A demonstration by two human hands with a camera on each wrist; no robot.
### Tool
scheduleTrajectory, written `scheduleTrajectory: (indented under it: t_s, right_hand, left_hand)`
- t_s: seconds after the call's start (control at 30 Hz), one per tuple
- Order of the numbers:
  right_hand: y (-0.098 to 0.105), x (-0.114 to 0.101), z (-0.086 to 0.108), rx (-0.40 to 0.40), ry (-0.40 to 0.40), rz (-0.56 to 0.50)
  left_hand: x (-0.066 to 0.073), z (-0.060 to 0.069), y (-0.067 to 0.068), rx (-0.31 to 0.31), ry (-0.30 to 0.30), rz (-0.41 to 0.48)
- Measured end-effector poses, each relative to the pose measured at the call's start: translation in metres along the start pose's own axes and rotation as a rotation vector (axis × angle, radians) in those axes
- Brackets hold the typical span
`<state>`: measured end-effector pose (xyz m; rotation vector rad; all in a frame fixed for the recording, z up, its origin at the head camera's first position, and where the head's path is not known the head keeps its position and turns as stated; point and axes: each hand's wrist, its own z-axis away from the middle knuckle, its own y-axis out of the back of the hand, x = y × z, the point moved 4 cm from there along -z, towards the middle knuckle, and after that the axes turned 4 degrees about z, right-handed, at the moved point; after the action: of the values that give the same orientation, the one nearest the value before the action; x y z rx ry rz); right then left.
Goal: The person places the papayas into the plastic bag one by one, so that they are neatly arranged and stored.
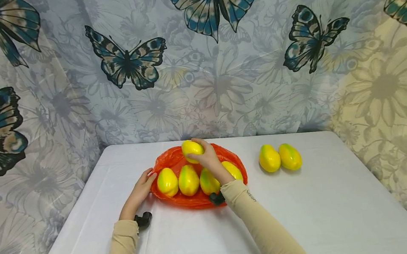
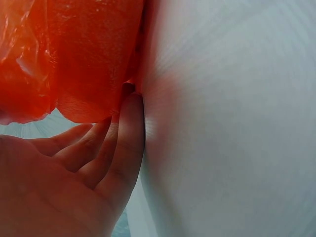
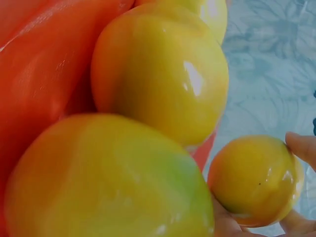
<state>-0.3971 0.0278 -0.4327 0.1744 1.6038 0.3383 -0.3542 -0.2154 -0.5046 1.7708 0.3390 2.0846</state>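
A red plastic bag (image 1: 194, 204) lies spread open on the table, with several yellow-green mangoes (image 1: 188, 180) sitting in it. Above its far edge, my right hand (image 1: 209, 159) grips another mango (image 1: 192, 150) between thumb and fingers. That held mango (image 3: 254, 180) also shows in the right wrist view, beside the mangoes (image 3: 160, 74) in the bag. At the bag's left side, my left hand (image 1: 144, 188) touches it with fairly straight fingers. Seen from the left wrist, those fingers (image 2: 126, 143) rest against the outside of the red plastic (image 2: 94, 59), low by the tabletop.
Two more mangoes, one (image 1: 269, 159) and its neighbour (image 1: 290, 157), lie side by side on the white-covered table (image 1: 333, 200), to the right of the bag. A butterfly-and-flower patterned cloth (image 1: 217, 82) hangs behind and at both sides.
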Motion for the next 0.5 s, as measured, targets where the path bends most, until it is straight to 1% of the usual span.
scheduleTrajectory:
  t_s: [0.17, 0.5]
  right_hand:
    - [-0.008, -0.003, 0.000, -0.015, -0.019, 0.037]
    - [-0.024, -0.005, -0.001, -0.099, -0.063, 0.076]
  left_hand:
    - [0.001, 0.000, 0.000, 0.000, -0.012, 0.010]
    - [0.002, -0.001, 0.000, 0.001, -0.027, 0.012]
